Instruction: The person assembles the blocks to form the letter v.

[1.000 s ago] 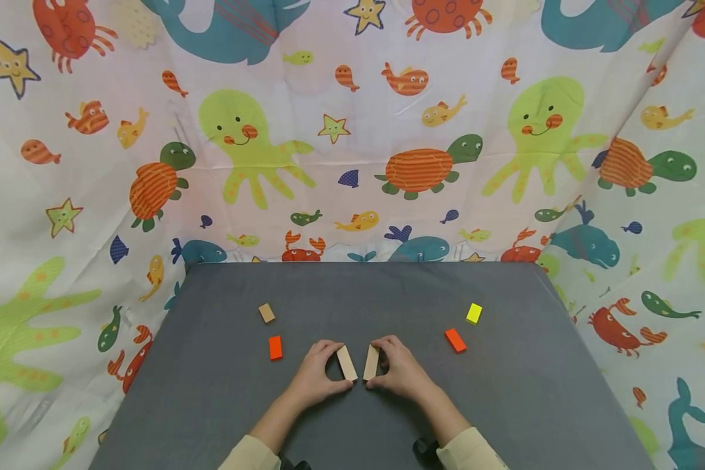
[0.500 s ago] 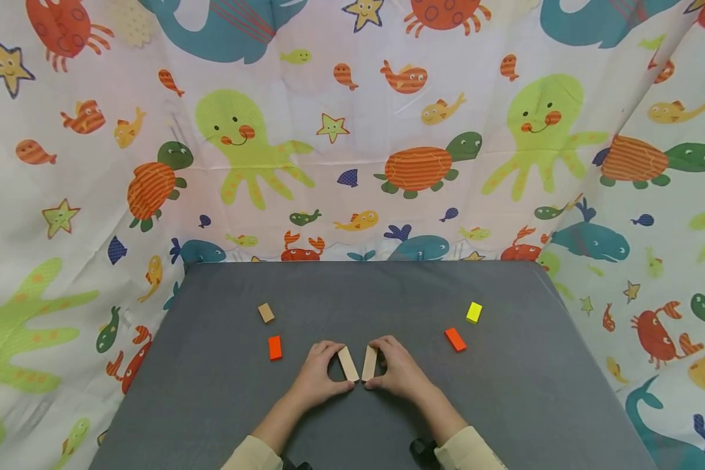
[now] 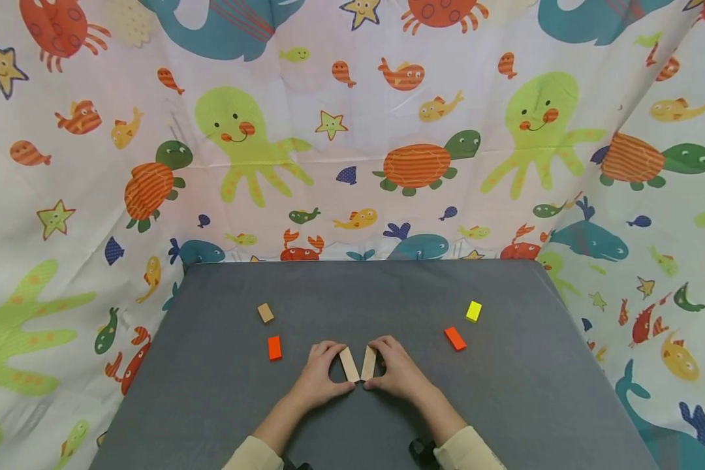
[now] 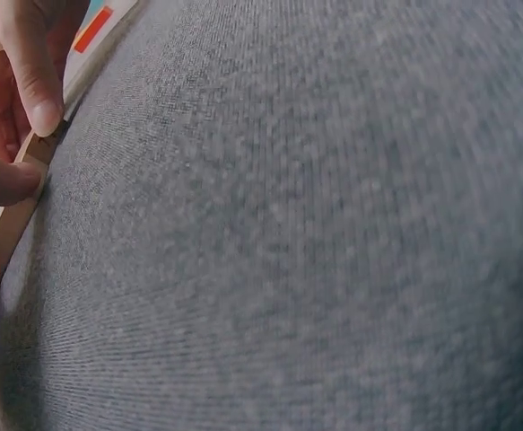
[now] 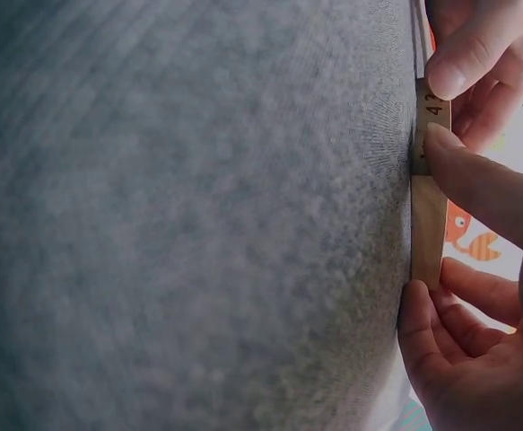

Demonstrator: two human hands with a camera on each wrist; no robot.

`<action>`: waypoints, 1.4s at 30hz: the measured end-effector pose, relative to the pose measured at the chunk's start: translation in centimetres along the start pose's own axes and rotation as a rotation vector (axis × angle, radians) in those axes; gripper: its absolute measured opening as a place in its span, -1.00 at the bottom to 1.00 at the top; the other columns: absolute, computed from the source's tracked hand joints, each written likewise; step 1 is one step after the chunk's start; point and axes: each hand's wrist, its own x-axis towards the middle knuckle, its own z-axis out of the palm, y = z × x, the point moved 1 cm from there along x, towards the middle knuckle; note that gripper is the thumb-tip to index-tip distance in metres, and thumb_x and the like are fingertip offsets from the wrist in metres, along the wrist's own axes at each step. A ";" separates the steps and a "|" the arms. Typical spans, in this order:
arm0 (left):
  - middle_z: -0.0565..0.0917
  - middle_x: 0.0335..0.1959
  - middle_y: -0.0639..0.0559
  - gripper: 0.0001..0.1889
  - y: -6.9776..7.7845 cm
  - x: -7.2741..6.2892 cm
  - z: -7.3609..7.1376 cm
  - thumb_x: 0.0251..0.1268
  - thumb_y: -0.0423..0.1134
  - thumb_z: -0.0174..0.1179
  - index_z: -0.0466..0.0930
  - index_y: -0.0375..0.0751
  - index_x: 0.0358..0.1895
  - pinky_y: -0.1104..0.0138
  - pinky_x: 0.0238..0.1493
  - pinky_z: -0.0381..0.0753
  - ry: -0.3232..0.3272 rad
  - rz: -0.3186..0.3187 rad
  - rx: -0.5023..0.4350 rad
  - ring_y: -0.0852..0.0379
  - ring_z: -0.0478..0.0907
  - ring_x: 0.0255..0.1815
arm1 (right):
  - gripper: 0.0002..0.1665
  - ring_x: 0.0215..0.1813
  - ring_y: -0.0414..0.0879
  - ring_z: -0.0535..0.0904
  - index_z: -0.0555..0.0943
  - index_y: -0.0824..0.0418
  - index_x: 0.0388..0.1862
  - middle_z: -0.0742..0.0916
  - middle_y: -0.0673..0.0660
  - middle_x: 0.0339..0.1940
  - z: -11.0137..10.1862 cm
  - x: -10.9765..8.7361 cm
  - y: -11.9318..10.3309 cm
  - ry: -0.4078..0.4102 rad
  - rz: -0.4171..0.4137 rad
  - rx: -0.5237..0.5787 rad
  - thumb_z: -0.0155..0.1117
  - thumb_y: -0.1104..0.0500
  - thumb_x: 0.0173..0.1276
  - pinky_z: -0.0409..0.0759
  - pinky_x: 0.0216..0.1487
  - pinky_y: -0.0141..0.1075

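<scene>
My left hand [image 3: 319,375] pinches a plain wooden block [image 3: 349,365] lengthwise, thumb at its near end and fingers at its far end. Opposite it, my right hand [image 3: 401,372] holds a second wooden block [image 3: 369,363] the same way. The two blocks lean into a narrow V on the grey table [image 3: 358,431], their near ends meeting and their far ends apart. In the right wrist view, dark printed characters [image 5: 434,109] show on an end face of the left hand's block, beside the right thumb [image 5: 476,180].
On the left of the table lie a tan block [image 3: 266,313] and an orange block [image 3: 275,348]. Over on the right are a yellow block [image 3: 473,311] and another orange block [image 3: 455,339]. A curtain [image 3: 329,196] printed with sea animals hangs behind the table.
The near ends of the two held blocks have come slightly closer, narrowing the gap between them. Both hands keep their grip, and the loose blocks stay put.
</scene>
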 end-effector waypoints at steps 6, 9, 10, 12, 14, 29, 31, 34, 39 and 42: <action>0.47 0.24 0.00 -0.19 0.1 0.0 0.0 -0.01 0.04 0.54 0.48 -0.13 0.36 -0.04 0.25 0.47 -0.006 -0.004 -0.006 -0.01 0.31 0.27 | -0.04 0.00 -0.04 0.53 0.49 0.26 0.35 0.54 0.15 0.22 0.0 0.0 -0.1 -0.005 0.005 -0.009 0.70 0.00 0.00 0.59 -0.05 -0.14; 0.47 0.24 -0.01 -0.19 0.2 0.0 0.0 -0.01 0.04 0.53 0.48 -0.13 0.37 -0.05 0.26 0.46 -0.009 -0.005 -0.014 -0.01 0.31 0.28 | -0.05 0.00 -0.05 0.54 0.49 0.26 0.35 0.54 0.14 0.22 -0.1 0.0 -0.1 -0.005 0.006 -0.013 0.70 0.00 0.00 0.60 -0.05 -0.15; 0.47 0.25 -0.01 -0.19 0.2 0.1 0.0 -0.01 0.04 0.53 0.48 -0.13 0.37 -0.05 0.26 0.46 -0.010 -0.006 -0.016 -0.01 0.30 0.29 | -0.05 0.00 -0.05 0.54 0.49 0.26 0.35 0.54 0.14 0.22 -0.1 0.0 -0.1 -0.004 0.006 -0.015 0.70 0.00 0.00 0.60 -0.05 -0.16; 0.46 0.26 -0.02 -0.18 0.3 0.1 0.0 0.00 0.03 0.53 0.47 -0.13 0.38 -0.06 0.27 0.45 -0.010 -0.010 -0.019 -0.02 0.30 0.30 | -0.05 0.01 -0.05 0.54 0.49 0.26 0.34 0.54 0.14 0.22 -0.1 0.0 -0.1 -0.004 0.006 -0.015 0.70 0.01 0.00 0.60 -0.04 -0.15; 0.46 0.27 -0.02 -0.18 0.2 0.1 0.1 0.00 0.02 0.53 0.46 -0.14 0.39 -0.06 0.27 0.45 -0.010 -0.015 -0.021 -0.03 0.30 0.30 | -0.05 0.02 -0.04 0.54 0.49 0.26 0.34 0.54 0.14 0.22 -0.2 0.0 -0.2 -0.005 0.006 -0.014 0.70 0.01 0.00 0.60 -0.03 -0.14; 0.43 0.30 -0.03 -0.11 0.1 0.2 0.2 0.00 0.04 0.53 0.40 -0.14 0.44 -0.07 0.30 0.43 -0.025 -0.028 -0.038 -0.04 0.28 0.33 | 0.02 0.06 -0.02 0.54 0.46 0.26 0.40 0.55 0.17 0.25 -0.3 0.0 -0.3 -0.007 0.003 0.002 0.71 -0.01 -0.03 0.59 0.03 -0.08; 0.42 0.31 -0.03 -0.09 0.1 0.2 0.1 -0.01 0.07 0.53 0.38 -0.14 0.46 -0.07 0.30 0.42 -0.031 -0.028 -0.039 -0.04 0.28 0.33 | 0.05 0.07 -0.01 0.55 0.44 0.25 0.42 0.54 0.18 0.27 -0.4 -0.1 -0.3 -0.010 0.001 0.019 0.71 -0.01 -0.02 0.59 0.04 -0.07; 0.42 0.32 -0.04 -0.04 0.1 0.1 0.0 -0.02 0.11 0.54 0.36 -0.16 0.47 -0.08 0.31 0.42 -0.038 -0.025 -0.043 -0.05 0.28 0.33 | 0.06 0.06 0.00 0.55 0.41 0.23 0.45 0.54 0.20 0.29 -0.5 -0.1 -0.3 -0.018 0.003 0.047 0.69 -0.01 0.00 0.61 0.02 -0.07; 0.43 0.33 -0.06 -0.01 0.0 0.1 -0.3 -0.03 0.16 0.53 0.34 -0.18 0.48 -0.11 0.31 0.41 -0.038 -0.017 -0.062 -0.08 0.30 0.35 | 0.07 0.05 0.00 0.57 0.38 0.20 0.48 0.54 0.20 0.29 -0.8 -0.1 -0.3 -0.034 0.024 0.094 0.68 -0.01 0.02 0.64 0.00 -0.10; 0.46 0.33 -0.07 -0.02 0.0 0.2 -0.5 -0.01 0.20 0.51 0.35 -0.18 0.47 -0.12 0.32 0.41 -0.031 -0.011 -0.066 -0.09 0.33 0.35 | 0.08 0.09 0.03 0.59 0.37 0.20 0.50 0.54 0.21 0.31 -1.2 -0.1 -0.3 -0.029 0.033 0.104 0.67 -0.01 0.03 0.66 0.00 -0.11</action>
